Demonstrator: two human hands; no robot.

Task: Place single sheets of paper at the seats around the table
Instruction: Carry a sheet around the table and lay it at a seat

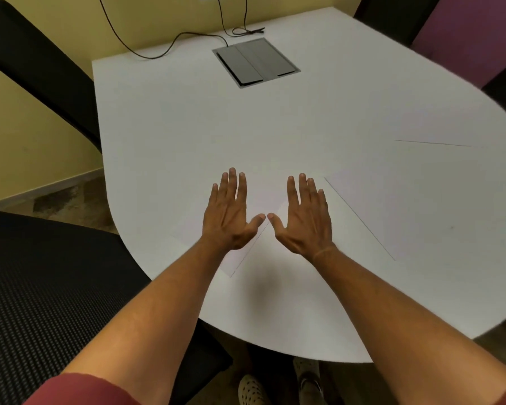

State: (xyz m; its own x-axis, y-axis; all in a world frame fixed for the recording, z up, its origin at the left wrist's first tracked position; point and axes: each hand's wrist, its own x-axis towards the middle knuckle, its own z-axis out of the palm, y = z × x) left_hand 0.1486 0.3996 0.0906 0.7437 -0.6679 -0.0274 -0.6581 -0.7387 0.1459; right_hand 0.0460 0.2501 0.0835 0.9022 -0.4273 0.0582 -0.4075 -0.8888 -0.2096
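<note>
**Both hands flat over sheets at the near bench edge**

As seen from the head camera, the left hand (227,213) and right hand (303,216) lie spread wide, fingers straight, palms down, holding nothing, thumbs almost meeting at frame centre. The left hand rests on a white sheet of paper (240,254) lying angled near the lower edge of the white bench (173,127). A second sheet (371,206) lies just right of the right hand; whether the hand touches it cannot be told. A grey cable box (256,62) sits at upper centre. Black chairs (41,287) stand at left.
</note>
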